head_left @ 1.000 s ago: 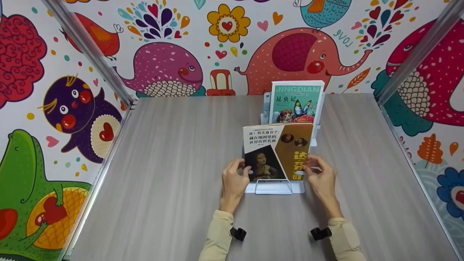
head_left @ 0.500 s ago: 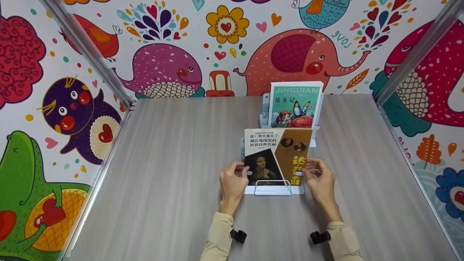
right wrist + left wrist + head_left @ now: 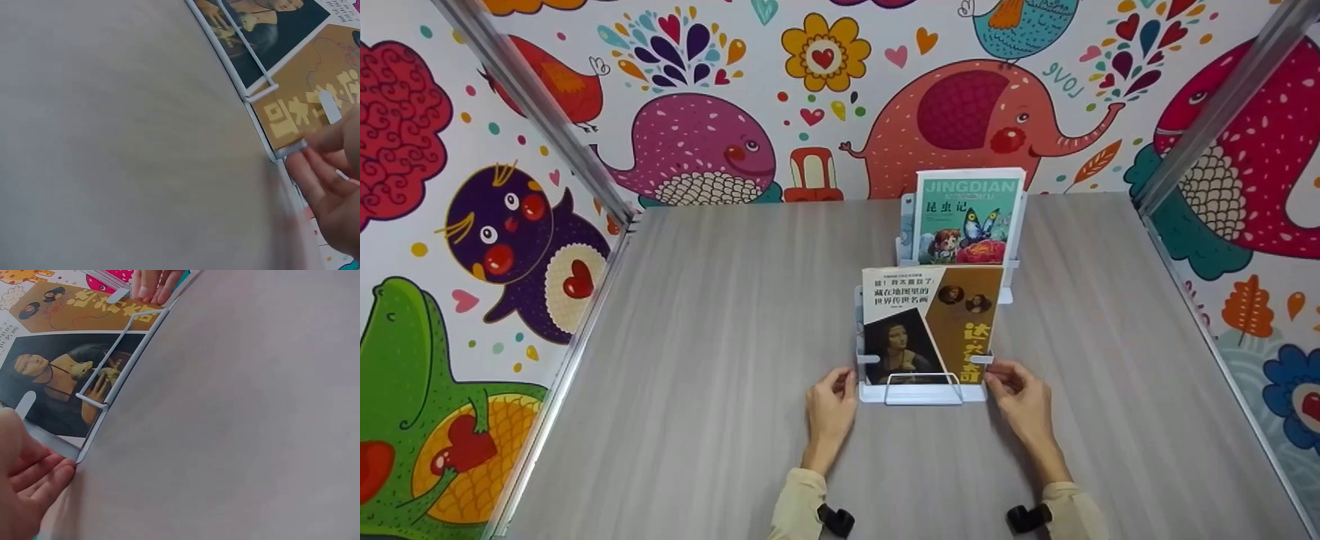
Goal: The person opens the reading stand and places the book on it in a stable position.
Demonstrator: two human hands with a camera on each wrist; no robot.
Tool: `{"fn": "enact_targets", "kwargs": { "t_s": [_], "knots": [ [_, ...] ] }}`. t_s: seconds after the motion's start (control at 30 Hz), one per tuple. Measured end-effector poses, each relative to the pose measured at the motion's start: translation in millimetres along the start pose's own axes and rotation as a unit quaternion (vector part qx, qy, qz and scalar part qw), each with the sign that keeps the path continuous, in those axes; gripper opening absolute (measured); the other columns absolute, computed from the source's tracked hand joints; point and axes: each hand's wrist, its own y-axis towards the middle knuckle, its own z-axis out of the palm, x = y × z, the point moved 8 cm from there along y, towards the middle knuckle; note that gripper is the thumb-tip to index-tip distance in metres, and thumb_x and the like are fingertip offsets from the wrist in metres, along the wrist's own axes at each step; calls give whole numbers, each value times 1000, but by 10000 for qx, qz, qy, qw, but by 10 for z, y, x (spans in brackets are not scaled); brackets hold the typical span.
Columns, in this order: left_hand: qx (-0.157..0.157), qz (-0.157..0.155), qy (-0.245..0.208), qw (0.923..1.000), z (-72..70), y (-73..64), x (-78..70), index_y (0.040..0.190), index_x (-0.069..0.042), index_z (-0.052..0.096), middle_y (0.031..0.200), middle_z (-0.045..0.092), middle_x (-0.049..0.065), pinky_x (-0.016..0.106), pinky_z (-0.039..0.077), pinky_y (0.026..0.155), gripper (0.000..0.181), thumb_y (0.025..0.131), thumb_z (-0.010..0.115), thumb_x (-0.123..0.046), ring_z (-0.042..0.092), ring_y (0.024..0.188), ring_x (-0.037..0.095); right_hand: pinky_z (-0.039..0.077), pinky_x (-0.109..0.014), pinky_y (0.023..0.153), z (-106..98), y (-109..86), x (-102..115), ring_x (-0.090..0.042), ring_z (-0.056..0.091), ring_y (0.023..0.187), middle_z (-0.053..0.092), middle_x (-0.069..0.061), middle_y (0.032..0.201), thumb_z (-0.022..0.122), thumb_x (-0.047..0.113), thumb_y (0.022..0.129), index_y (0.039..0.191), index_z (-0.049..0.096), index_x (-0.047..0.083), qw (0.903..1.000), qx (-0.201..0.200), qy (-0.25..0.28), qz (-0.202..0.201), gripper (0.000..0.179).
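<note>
A book (image 3: pixel 901 296) with a portrait and a brown panel on its cover leans upright in a white book stand (image 3: pixel 871 393). The stand's wire loop and side tabs lie in front of the cover. My left hand (image 3: pixel 832 412) is at the stand's lower left; in the left wrist view, its fairly straight fingers (image 3: pixel 48 481) reach the base corner. On the other side, my right hand (image 3: pixel 1020 401) pinches the stand's side near its lower right corner. The right wrist view shows the right thumb and fingers (image 3: pixel 315 174) at that corner.
Behind stands a second book (image 3: pixel 969 217), green with a butterfly, in another white stand (image 3: pixel 1006 292). Both stand on a grey wood-grain table (image 3: pixel 720 337). Cartoon-printed walls (image 3: pixel 817 120) and metal rails (image 3: pixel 562 150) border the table.
The book has gone down into the front stand and is released. Both hands have slid from the book's side edges down to the stand's lower corners. The rear book stays put.
</note>
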Motion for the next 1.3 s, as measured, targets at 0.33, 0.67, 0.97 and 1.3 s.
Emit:
{"fn": "enact_targets", "kwargs": {
  "t_s": [0.33,0.67,0.97,1.3],
  "knots": [
    [331,-279,-119,9990,-28,22,3,93,0,79,83,77,10,24,60,65,9,88,72,-2,73,72,17,48,-6,65,49,-41,1,-6,64,76,76,-17,94,74,-3,86,100,75,-3,9984,65,-569,0,14],
    [266,-373,-43,9989,-24,17,25,91,-3,79,83,77,9,24,60,67,7,89,73,-4,74,73,18,46,-8,62,47,-21,38,-6,61,72,75,-15,88,74,-2,86,95,76,-2,9977,39,-657,-147,10],
    [28,-423,136,9990,-148,58,83,94,-4,79,85,78,9,27,61,67,8,89,74,-7,75,74,19,49,-13,64,201,-31,85,-9,63,75,76,-14,95,72,-2,88,103,76,0,9979,474,-388,-197,16],
    [-253,-886,592,9940,-471,184,280,95,-8,80,85,78,6,36,61,72,9,90,72,-10,74,77,19,60,-28,83,611,-92,279,-28,73,99,75,-17,110,70,-5,89,120,70,-5,9894,1319,109,-602,31]
  ]
}}
